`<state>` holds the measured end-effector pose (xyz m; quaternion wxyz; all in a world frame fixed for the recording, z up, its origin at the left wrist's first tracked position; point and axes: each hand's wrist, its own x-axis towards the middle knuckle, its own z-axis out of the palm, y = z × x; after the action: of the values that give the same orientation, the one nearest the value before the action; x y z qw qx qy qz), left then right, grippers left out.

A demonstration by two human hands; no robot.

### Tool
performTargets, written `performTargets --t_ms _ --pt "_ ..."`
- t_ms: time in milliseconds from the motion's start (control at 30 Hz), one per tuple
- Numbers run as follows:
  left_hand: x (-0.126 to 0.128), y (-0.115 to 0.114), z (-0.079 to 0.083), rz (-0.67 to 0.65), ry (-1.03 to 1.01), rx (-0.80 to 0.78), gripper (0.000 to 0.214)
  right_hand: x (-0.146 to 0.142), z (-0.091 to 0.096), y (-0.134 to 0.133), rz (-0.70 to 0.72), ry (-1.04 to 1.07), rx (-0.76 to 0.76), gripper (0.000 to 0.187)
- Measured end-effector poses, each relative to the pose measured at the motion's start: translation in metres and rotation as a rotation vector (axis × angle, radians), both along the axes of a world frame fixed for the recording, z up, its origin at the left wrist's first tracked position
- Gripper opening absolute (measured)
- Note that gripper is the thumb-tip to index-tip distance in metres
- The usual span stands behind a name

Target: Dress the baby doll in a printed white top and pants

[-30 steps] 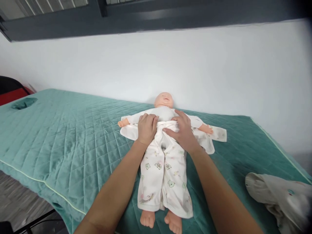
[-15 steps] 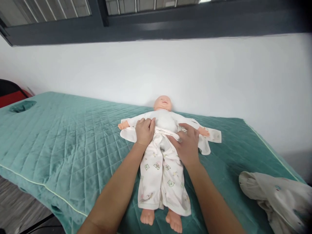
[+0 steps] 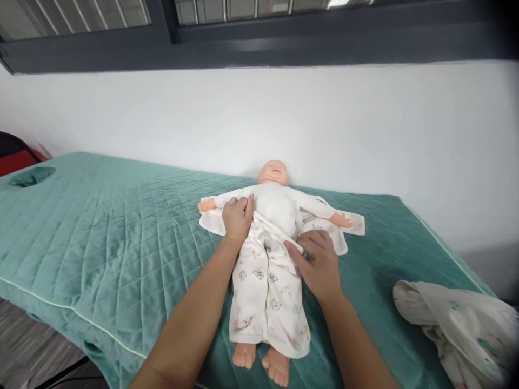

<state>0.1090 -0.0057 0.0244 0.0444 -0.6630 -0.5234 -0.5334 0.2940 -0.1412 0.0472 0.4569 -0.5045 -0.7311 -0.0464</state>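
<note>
A baby doll lies on its back, its head toward the wall and its arms spread. White printed baby pants cover its legs, with both bare feet showing below the hems. My left hand is closed on the pants' waistband at the left hip. At the right hip my right hand pinches the same waistband, which slants lower on that side. The doll's white cloth torso is uncovered above it. A white baby top lies spread open beneath the doll's back and arms.
The doll rests on a green quilted bed cover with a face hole at the far left. Crumpled pale printed cloth lies at the lower right. Behind the bed stands a white wall under a dark window frame.
My right hand has moved down with the right side of the waistband, baring more of the torso there. The doll's feet have shifted slightly left. My left hand keeps its hold.
</note>
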Motion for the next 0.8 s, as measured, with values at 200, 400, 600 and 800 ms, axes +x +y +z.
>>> performTargets --t_ms 200,400,600,800 --pt "0.000 0.001 -0.002 -0.006 -0.060 -0.048 0.046 -0.002 0.001 0.004 -0.001 0.065 -0.230 0.049" --pt "0.000 -0.002 0.001 -0.052 -0.147 -0.098 0.045 -0.002 0.001 0.008 -0.052 0.220 -0.524 0.056" --pt "-0.008 -0.022 0.002 -0.095 -0.216 -0.166 0.047 0.007 0.005 0.010 -0.006 0.195 -0.651 0.044" --pt "-0.017 -0.070 -0.001 -0.134 -0.334 -0.280 0.048 0.008 0.000 0.010 -0.033 0.249 -0.685 0.039"
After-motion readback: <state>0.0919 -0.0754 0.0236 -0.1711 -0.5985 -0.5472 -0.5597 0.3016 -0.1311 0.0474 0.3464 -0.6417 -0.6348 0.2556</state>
